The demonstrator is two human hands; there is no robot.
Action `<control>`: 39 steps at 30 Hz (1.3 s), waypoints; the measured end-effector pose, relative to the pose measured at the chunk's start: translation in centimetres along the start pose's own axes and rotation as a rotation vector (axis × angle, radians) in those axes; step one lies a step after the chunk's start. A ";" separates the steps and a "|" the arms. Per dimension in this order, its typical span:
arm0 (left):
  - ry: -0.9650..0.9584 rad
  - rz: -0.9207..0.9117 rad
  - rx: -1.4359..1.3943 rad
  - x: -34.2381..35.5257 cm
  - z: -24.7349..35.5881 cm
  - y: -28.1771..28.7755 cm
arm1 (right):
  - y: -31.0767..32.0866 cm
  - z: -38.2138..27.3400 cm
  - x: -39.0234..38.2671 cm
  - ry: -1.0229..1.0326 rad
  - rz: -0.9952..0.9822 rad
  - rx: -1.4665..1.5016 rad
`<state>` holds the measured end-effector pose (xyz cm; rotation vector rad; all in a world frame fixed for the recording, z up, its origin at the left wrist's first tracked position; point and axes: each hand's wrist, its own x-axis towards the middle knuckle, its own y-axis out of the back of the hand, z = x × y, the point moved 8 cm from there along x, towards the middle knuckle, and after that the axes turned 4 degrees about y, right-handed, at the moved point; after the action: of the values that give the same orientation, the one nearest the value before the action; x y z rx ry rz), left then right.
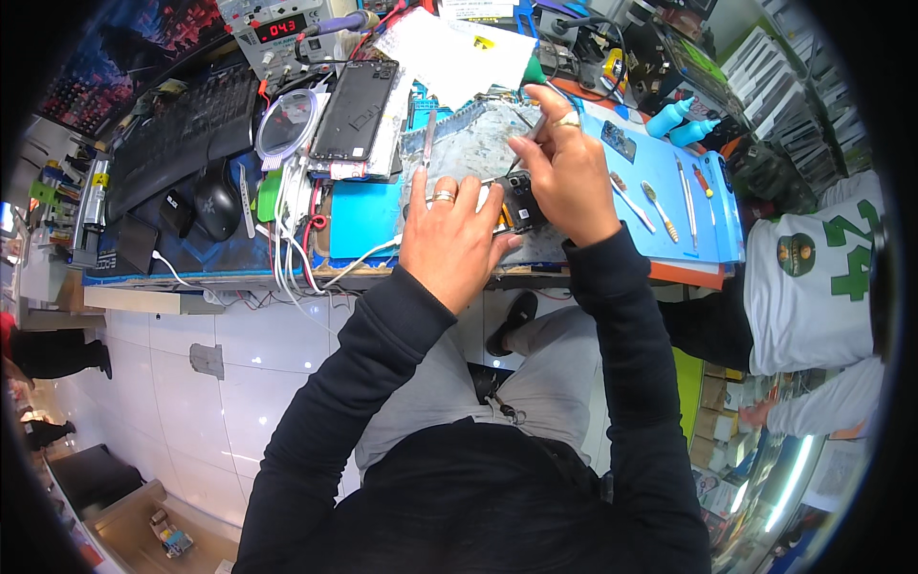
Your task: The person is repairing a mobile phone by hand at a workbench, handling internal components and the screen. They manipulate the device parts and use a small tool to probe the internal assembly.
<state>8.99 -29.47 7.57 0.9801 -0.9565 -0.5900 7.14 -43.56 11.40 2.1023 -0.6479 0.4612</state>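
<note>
Head view: under the spread fingers of the left hand (448, 234), an opened phone (521, 205) could get scratched if the thin tool (539, 128) pinched in the right hand's fingers (566, 143) slips

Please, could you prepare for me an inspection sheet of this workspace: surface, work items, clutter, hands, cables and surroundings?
Surface: flat bright-blue mat, stained grey sheet, flat pale-blue mat at right.
Job's things: black rectangular phone, apparently opened, partly hidden.
Clutter: second black rectangular phone at left; slim white-handled brush with brown bristles on the pale-blue mat.
Left hand: fingers spread, at the opened phone.
Right hand: raised beside it, thumb and forefinger bent; grip unclear.
Cables: thin white cable bundle, left of the left hand.
Surroundings: grey boxy instrument with red display behind; person in white-and-green shirt at right; glossy white tiled floor.
</note>
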 end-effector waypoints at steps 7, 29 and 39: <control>-0.004 0.016 -0.003 -0.2 0.0 0.2 | -0.8 -0.3 -0.2 0.051 -0.045 0.062; -0.068 -0.018 -0.080 -1.3 -1.3 1.2 | 16.7 8.4 -8.7 -0.276 0.147 -0.641; -0.069 -0.075 -0.035 -1.3 -1.3 0.7 | 12.8 10.9 -10.1 -0.239 -0.026 -0.778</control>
<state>9.51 -27.62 7.42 0.9732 -0.9706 -0.7050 -7.60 -56.00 7.99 1.4227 -0.7796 -0.0711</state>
